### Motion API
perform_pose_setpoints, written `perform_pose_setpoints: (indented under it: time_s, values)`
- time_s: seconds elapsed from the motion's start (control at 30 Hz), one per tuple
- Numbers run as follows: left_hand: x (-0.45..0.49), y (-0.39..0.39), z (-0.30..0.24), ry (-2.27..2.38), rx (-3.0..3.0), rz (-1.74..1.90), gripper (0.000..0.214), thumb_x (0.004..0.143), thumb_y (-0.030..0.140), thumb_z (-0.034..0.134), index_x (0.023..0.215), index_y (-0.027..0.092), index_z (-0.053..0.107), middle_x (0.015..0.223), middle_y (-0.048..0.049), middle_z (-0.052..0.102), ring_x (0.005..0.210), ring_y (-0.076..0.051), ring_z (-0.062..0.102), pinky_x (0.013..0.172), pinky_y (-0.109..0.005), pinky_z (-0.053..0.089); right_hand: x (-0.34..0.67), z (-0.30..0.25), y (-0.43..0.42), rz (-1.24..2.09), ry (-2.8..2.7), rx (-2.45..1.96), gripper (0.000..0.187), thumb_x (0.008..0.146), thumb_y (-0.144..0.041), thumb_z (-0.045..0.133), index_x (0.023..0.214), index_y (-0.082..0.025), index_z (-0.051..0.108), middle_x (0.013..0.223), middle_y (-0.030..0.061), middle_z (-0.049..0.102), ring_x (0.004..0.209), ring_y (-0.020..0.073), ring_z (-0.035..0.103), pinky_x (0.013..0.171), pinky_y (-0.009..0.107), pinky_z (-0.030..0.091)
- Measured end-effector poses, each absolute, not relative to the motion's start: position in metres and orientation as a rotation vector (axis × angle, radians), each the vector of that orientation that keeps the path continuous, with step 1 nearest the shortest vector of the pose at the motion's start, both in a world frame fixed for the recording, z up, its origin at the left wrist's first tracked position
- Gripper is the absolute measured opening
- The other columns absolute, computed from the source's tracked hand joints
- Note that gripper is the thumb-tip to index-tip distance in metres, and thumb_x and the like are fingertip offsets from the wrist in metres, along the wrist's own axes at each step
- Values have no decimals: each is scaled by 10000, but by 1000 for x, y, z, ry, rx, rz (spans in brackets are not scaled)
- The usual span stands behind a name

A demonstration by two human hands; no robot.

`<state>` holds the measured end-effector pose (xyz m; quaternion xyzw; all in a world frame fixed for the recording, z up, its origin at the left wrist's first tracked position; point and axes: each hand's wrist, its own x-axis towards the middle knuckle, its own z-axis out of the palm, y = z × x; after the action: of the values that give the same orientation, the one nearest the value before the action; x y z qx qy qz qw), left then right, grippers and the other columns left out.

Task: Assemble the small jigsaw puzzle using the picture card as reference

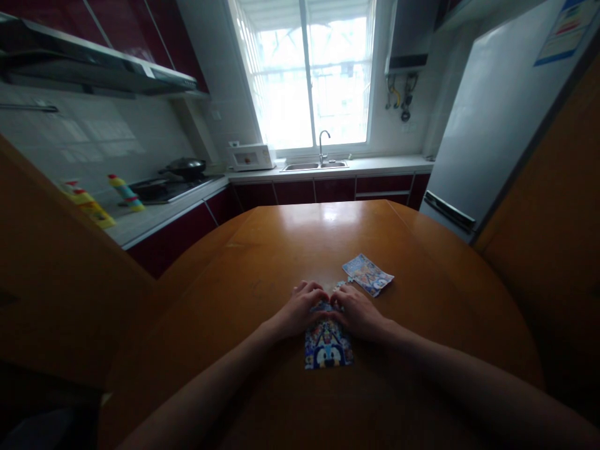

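A small jigsaw puzzle point(328, 350) with a blue cartoon dog's face lies flat on the table in front of me. My left hand point(304, 306) rests over its upper left part, fingers bent and closed on the far edge. On the upper right part, my right hand point(356, 309) is curled the same way, its fingertips almost meeting the left ones. Both thumbs lie across the picture and hide part of it. Just beyond my right fingers are a few loose puzzle pieces point(340, 285), partly covered. Whether a single piece is between my fingertips is hidden.
A creased printed sheet or packet point(368, 274) lies beyond my right hand on the round wooden table point(262, 244). Farther off are a counter with a sink point(302, 167), a microwave point(252, 157), a stove with a wok point(185, 167), yellow bottles point(126, 192) and a fridge point(497, 119).
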<state>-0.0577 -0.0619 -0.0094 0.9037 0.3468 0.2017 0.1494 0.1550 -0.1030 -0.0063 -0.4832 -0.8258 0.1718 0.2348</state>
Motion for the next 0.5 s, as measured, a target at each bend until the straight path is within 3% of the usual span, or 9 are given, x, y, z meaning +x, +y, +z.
perform_pose_setpoints:
  time_s: [0.17, 0.27, 0.37, 0.5]
  values:
    - [-52, -66, -7, 994, 2521, 568, 205, 861, 353, 729, 936, 198, 620, 993, -39, 642, 997, -223, 533, 888, -339, 392, 155, -5, -105, 456, -2276, -1346, 183, 854, -236, 689, 1006, -152, 634, 1066, 114, 587, 1036, 247, 534, 897, 347, 421]
    - [-49, -71, -3, 1015, 2457, 549, 167, 858, 259, 723, 972, 192, 621, 994, -38, 651, 966, -214, 568, 864, -327, 409, 156, -6, -103, 460, -2293, -1296, 166, 860, -227, 677, 1001, -156, 628, 1065, 109, 584, 1043, 245, 524, 919, 356, 416]
    - [-46, -74, -1, 947, 2404, 591, 192, 868, 239, 706, 1041, 196, 634, 1014, -37, 658, 958, -197, 582, 852, -299, 426, 156, -6, -102, 483, -2304, -1284, 159, 864, -218, 664, 1001, -150, 620, 1046, 111, 591, 1020, 242, 531, 909, 359, 419]
    - [-46, -74, -7, 866, 2372, 660, 79, 914, 236, 636, 902, 178, 688, 891, -29, 636, 827, -152, 577, 751, -241, 439, 156, -5, -103, 521, -2302, -1278, 149, 849, -189, 662, 984, -148, 613, 1025, 106, 596, 1006, 239, 537, 896, 354, 415]
